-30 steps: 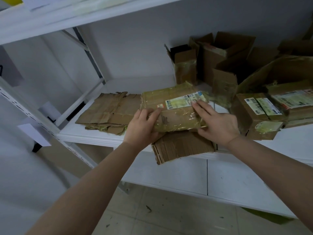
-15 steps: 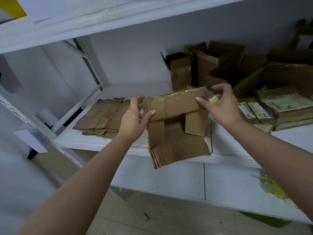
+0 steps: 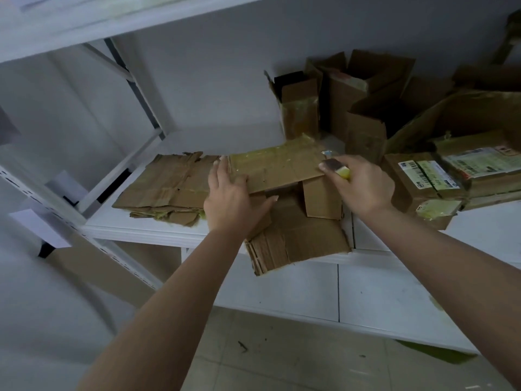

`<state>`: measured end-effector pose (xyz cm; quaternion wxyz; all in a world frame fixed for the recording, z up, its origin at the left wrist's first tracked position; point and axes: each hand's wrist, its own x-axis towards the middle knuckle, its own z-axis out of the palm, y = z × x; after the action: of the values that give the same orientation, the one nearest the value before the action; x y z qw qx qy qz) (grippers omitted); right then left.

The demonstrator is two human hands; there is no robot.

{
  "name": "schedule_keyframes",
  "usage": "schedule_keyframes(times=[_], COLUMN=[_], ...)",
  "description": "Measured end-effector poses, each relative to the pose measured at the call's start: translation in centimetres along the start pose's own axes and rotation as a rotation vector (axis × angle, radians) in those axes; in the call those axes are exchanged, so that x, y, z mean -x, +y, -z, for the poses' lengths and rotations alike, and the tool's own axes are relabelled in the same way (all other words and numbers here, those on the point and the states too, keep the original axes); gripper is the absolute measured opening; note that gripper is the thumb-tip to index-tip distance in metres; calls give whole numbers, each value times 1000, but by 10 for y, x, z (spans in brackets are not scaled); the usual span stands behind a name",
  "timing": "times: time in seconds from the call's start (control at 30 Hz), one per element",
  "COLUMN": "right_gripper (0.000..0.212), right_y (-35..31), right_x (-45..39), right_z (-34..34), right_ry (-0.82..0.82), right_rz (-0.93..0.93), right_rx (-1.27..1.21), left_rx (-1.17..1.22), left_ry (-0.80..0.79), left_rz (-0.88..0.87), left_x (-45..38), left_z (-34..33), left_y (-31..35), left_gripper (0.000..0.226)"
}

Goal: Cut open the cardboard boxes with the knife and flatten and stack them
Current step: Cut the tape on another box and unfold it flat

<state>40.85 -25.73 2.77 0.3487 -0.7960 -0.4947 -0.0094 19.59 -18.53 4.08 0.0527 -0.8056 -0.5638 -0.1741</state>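
A tape-covered cardboard box point(image 3: 277, 165) is held over the white shelf point(image 3: 146, 230), its top panel facing up and brown flaps point(image 3: 321, 198) hanging below. My left hand point(image 3: 231, 198) lies at the box's left end with straight fingers against the edge and the thumb spread under the panel. My right hand point(image 3: 363, 184) pinches the right corner, thumb on top. A small yellow object point(image 3: 343, 173) shows in that hand; whether it is the knife is unclear. Flattened cardboard point(image 3: 298, 241) lies beneath, overhanging the shelf front.
A stack of flattened cardboard point(image 3: 169, 184) lies on the shelf's left part. Several opened boxes point(image 3: 366, 108) stand at the back right, and labelled taped boxes point(image 3: 423, 182) sit at the right. A lower white shelf point(image 3: 380, 300) and tiled floor point(image 3: 282, 359) are below.
The box was lifted off the flat pile and turned, so its flaps now hang down. Both hands shifted from its front face to its two ends.
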Motion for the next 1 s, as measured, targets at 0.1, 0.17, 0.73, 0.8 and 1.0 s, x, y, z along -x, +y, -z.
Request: schedule_keyframes(times=[0.1,0.17,0.73,0.8,1.0], right_gripper=[78,86,71,69,92], right_y=[-8,-16,-15,-9,7], right_x=[6,9,14,16,20], right_z=[-5,-12,-9,4,35], right_ry=[-13,-14,-118,-178,-259], right_rz=[-35,-83,-23,32,56], right_rx=[87,110,88,48,-69], left_rx=[-46,4,63,104,302], left_ry=[0,-11,-69,-117,-127], left_rz=[69,108,-112,-185,-280], left_x=[-12,-12,-6,-5,5], left_z=[-1,-8,-8,0,23], left_y=[16,24,5,-6,-40], left_gripper=[82,79,71,76,109])
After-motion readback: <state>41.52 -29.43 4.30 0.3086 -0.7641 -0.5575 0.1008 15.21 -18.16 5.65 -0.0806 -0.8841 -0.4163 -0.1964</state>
